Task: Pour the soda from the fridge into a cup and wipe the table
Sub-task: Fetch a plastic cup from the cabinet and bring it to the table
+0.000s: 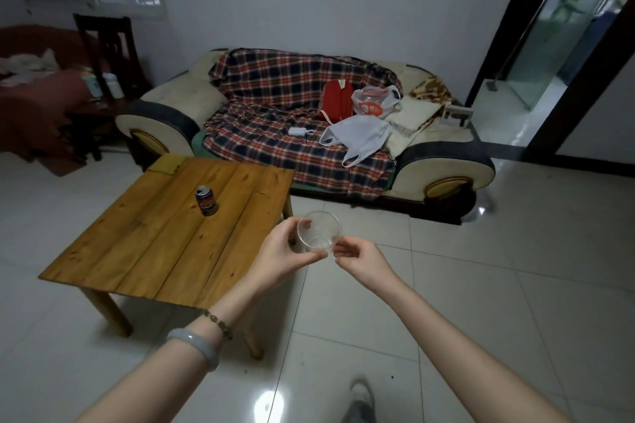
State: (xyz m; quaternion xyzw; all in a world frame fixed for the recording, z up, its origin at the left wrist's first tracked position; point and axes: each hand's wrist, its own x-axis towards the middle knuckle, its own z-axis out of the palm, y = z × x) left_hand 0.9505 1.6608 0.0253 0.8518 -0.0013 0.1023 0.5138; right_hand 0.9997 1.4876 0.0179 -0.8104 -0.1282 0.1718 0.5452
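Cup [319, 232] first: our left hand [285, 251] grips its side and our right hand [357, 257] pinches its base, beside the table [154, 244]. We should set it upright, near the soda can [206, 200] standing mid-table, clear of the edge.

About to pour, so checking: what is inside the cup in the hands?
The clear cup, gripped by the left hand and pinched at its base by the right hand, shows no liquid inside. Fingertips cover part of its base, so that bit stays unseen.
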